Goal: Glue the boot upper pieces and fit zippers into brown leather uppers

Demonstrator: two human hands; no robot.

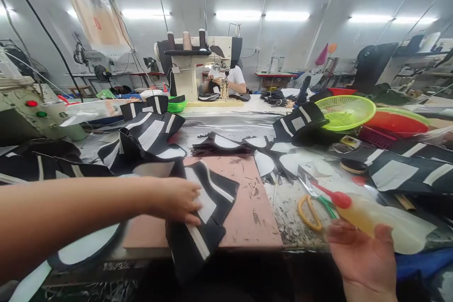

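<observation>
My left hand [179, 199] reaches in from the left, slightly blurred. Its fingers are apart and lie over a black shoe-upper piece [226, 181] with white strips and a white patch. That piece rests on a pinkish board [253, 217], its lower end hanging past the front edge. At the right, my right hand [366, 257] is palm up with curled fingers and the thumb against a translucent squeeze bottle [396, 224]. The bottle has a red nozzle and yellowish liquid near its neck; its nozzle points left. Scissors [310, 212] with orange and green handles lie left of the bottle.
More black pieces [152, 132] are heaped at the left, others [399, 170] at the right. Stacked cut pieces [222, 144] lie behind the board. A green basket [348, 111] stands at the back right. Across the table, a person [235, 80] works at a sewing machine [187, 73].
</observation>
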